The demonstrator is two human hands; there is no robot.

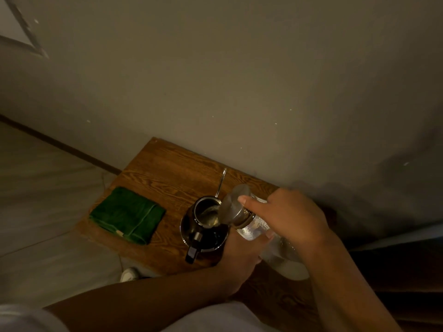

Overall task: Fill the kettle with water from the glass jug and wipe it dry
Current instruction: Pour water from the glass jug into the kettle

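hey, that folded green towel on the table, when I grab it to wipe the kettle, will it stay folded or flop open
The green towel looks like soft, thick cloth folded into layers, so it will probably sag and partly unfold if lifted by one corner. It lies flat on the wooden table and seems light, unlikely to slide away or roll. Its plush pile suggests an easy grip.

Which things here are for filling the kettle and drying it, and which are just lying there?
For the job: kettle, open on the wooden table; glass jug, tipped over it by the right hand and left hand; green cloth for wiping.

Just there: a thin metal rod behind the kettle; something white on the floor.
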